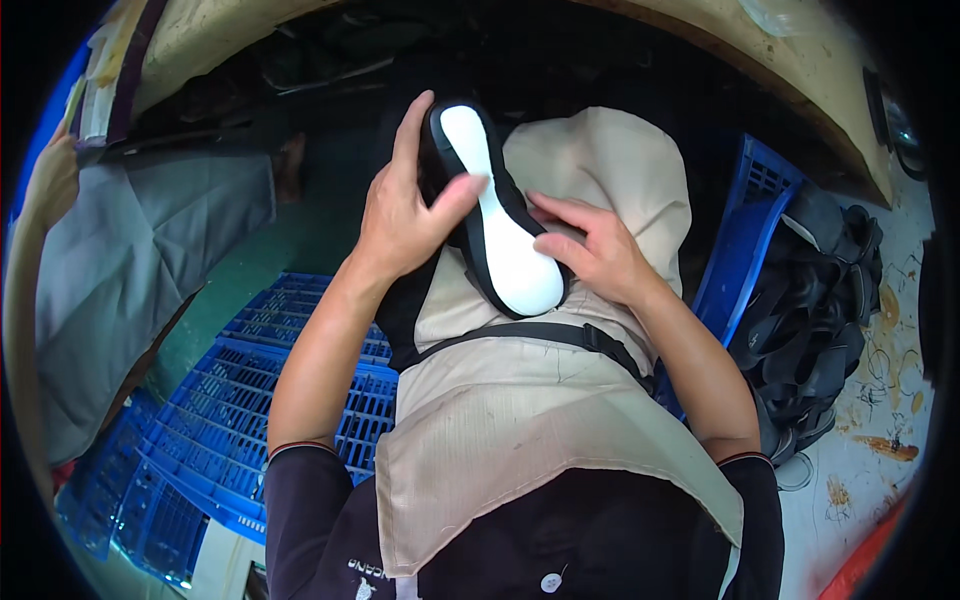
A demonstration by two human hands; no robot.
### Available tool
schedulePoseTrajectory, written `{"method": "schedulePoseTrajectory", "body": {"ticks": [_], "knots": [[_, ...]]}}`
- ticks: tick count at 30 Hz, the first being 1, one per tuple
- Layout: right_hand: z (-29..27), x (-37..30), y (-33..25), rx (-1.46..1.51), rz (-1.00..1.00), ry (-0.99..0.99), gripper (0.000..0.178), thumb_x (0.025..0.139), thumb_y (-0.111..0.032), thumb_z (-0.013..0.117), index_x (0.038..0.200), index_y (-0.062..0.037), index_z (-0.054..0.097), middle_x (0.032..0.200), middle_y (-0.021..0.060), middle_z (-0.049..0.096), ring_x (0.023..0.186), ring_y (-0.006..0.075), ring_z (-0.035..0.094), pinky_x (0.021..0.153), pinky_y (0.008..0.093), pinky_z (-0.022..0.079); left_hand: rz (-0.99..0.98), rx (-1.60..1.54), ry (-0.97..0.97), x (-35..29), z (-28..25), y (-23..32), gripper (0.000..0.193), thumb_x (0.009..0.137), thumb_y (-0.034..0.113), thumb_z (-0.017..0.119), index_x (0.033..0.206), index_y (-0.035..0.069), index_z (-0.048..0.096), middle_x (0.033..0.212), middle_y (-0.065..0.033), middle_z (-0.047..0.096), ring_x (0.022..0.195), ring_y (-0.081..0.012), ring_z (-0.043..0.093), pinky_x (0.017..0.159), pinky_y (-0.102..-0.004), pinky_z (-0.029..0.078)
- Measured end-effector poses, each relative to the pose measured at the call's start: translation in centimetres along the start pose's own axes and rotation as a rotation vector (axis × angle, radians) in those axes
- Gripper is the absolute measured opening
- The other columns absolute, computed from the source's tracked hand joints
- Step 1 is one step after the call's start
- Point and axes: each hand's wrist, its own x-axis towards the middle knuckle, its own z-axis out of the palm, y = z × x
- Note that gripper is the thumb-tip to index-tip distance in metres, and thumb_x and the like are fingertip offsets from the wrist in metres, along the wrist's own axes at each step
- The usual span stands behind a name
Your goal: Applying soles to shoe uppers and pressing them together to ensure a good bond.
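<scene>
A black shoe lies over my lap, with a long white sole-shaped piece set in its upward face. The white piece is narrow at the far end, slim in the middle and wide at the near end. My left hand grips the shoe's left side, its thumb on the white surface and its index finger stretched up along the far end. At the near right edge, my right hand holds the shoe between thumb and fingers. Some fingertips of both hands are hidden behind the shoe. A beige apron covers my lap.
Blue plastic crates stand at my left. Another blue crate is at my right, beside a heap of black shoes. A worktable edge curves overhead. Someone else's arm and grey apron show at far left.
</scene>
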Motion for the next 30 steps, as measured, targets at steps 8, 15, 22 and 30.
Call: {"method": "schedulePoseTrajectory", "body": {"ticks": [8, 15, 22, 30], "knots": [[-0.1, -0.1, -4.4, -0.245, -0.236, -0.013, 0.047, 0.081, -0.018, 0.083, 0.121, 0.0033, 0.069, 0.107, 0.0108, 0.069, 0.086, 0.0216, 0.061, 0.082, 0.0282, 0.049, 0.061, -0.297, 0.184, -2.8, -4.2, 1.8, 0.067, 0.094, 0.019, 0.064, 0.154, 0.007, 0.036, 0.127, -0.0212, 0.060, 0.109, -0.0312, 0.064, 0.099, -0.0415, 0.052], [1.8, 0.3, -10.5, -0.155, -0.309, 0.079, 0.041, 0.070, -0.018, 0.091, 0.103, 0.0019, 0.074, 0.109, 0.0102, 0.070, 0.083, 0.0209, 0.061, 0.077, 0.0289, 0.049, -0.161, -0.986, 0.351, -3.0, -8.2, 4.5, 0.039, 0.099, 0.023, 0.056, 0.131, 0.002, 0.057, 0.110, -0.0167, 0.065, 0.096, -0.0232, 0.065, 0.090, -0.0321, 0.051], [1.6, 4.7, -8.6, -0.031, -0.464, -0.007, 0.031, 0.070, -0.018, 0.092, 0.089, 0.0009, 0.077, 0.088, 0.0071, 0.074, 0.067, 0.0162, 0.057, 0.063, 0.0266, 0.046, 0.068, -0.972, 0.216, -2.4, -4.1, 3.3, 0.036, 0.099, 0.026, 0.046, 0.119, 0.002, 0.063, 0.103, -0.0160, 0.065, 0.089, -0.0212, 0.062, 0.083, -0.0312, 0.050], [0.4, 5.3, -9.3, 0.128, -0.163, -0.082, 0.022, 0.077, -0.017, 0.087, 0.087, 0.0014, 0.079, 0.065, 0.0023, 0.068, 0.054, 0.0107, 0.049, 0.053, 0.0241, 0.041, 0.023, -1.081, 0.213, -1.5, -2.9, 4.0, 0.034, 0.098, 0.025, 0.049, 0.119, 0.001, 0.063, 0.102, -0.0163, 0.065, 0.088, -0.0220, 0.062, 0.082, -0.0309, 0.050]]}}
